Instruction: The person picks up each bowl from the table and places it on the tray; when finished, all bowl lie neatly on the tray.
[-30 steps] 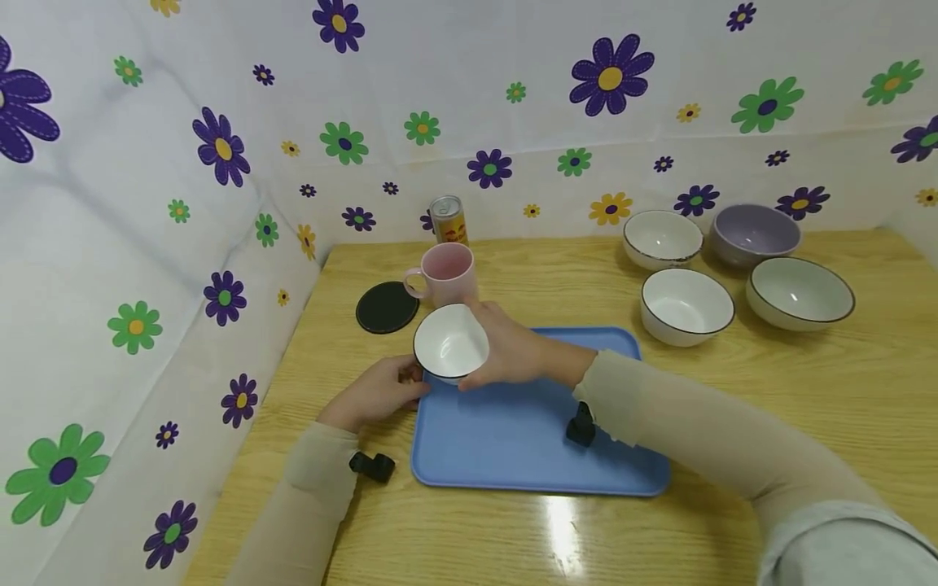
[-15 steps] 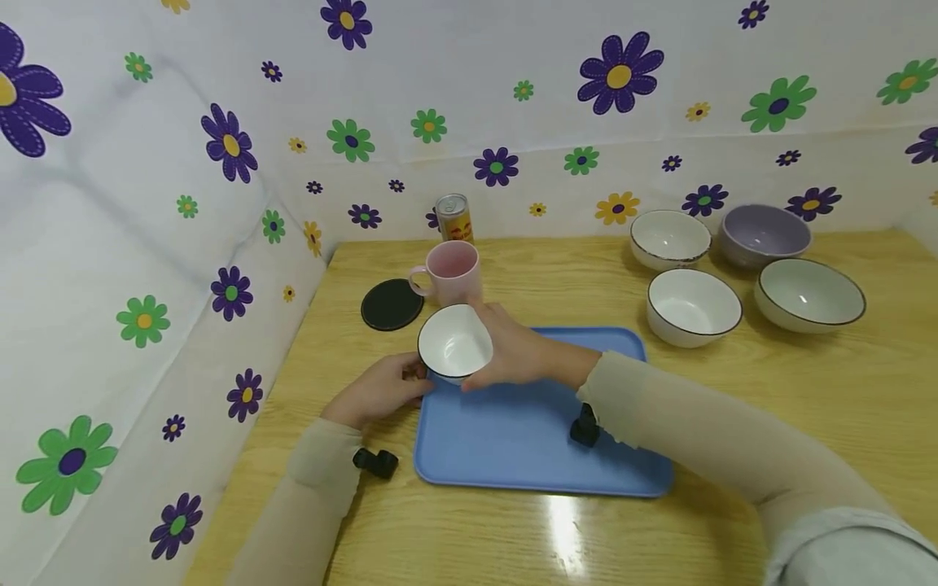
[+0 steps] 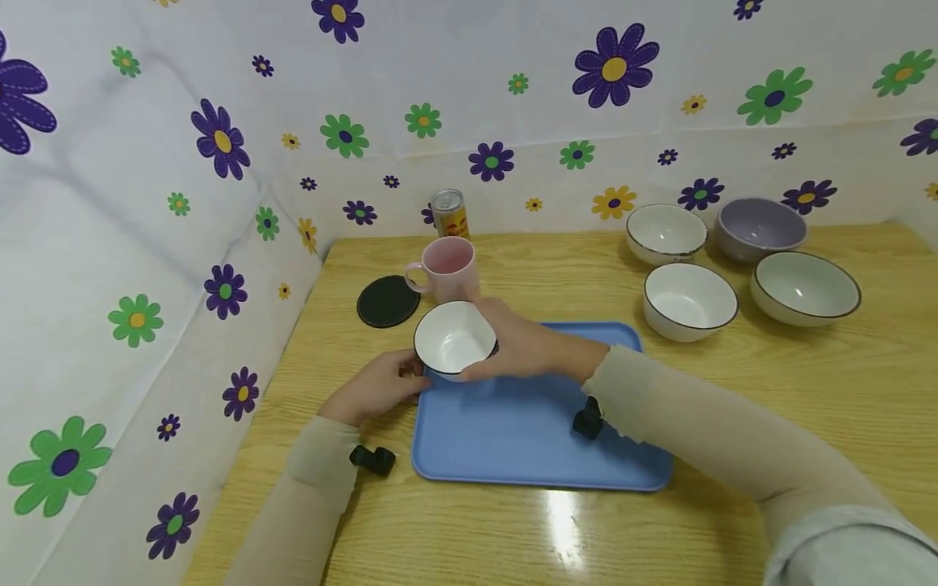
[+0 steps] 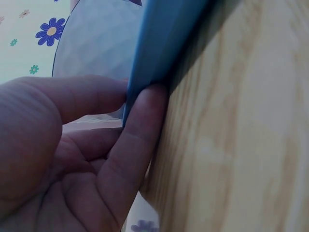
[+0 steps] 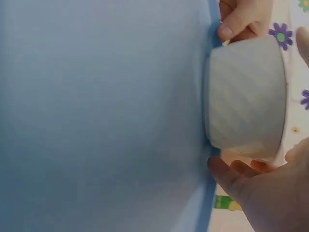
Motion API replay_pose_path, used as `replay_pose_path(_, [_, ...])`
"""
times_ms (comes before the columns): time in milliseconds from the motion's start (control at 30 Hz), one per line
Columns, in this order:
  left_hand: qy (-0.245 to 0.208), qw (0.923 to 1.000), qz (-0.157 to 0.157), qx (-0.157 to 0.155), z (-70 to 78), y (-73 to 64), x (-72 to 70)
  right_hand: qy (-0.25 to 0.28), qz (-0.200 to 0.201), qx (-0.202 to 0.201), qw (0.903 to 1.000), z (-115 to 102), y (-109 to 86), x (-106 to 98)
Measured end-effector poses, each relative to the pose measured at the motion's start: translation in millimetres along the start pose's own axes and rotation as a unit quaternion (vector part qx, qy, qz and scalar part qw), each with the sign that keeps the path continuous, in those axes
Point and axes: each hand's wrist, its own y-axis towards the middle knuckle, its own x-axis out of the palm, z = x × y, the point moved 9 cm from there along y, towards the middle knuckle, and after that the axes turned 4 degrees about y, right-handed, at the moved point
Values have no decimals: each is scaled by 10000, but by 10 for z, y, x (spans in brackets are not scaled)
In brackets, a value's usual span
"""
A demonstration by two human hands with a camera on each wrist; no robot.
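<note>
A white bowl [image 3: 452,340] with a dark rim stands upright on the far left corner of the blue tray [image 3: 538,435]. Around its right side my right hand [image 3: 522,342] is spread, thumb and fingers loose, with a gap showing at the bowl's right rim. The right wrist view shows the patterned bowl wall [image 5: 246,96] between the extended thumb and fingers. At the tray's left edge, my left hand [image 3: 375,387] pinches the tray rim [image 4: 161,43], thumb above and a finger underneath. The head view hides part of the left fingertips behind the bowl.
Just behind the bowl stands a pink mug [image 3: 450,273], with a drink can [image 3: 450,215] farther back. A black round coaster [image 3: 388,302] lies left of the mug. Several bowls, including a purple bowl [image 3: 762,230] and a near white bowl [image 3: 689,303], stand at the back right.
My right hand has loosened and shifted slightly right, exposing more of the bowl's right rim. The bowl and tray stay in place, and the left hand keeps its hold.
</note>
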Motion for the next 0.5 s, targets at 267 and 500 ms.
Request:
replay_pose_path(267, [20, 10000, -1, -70, 31, -16, -9, -253, 504, 476, 9973, -1, -229, -362])
replay_pose_path(500, [-81, 9999, -45, -50, 36, -27, 9, -302, 1271, 286, 9910, 5, -525, -761])
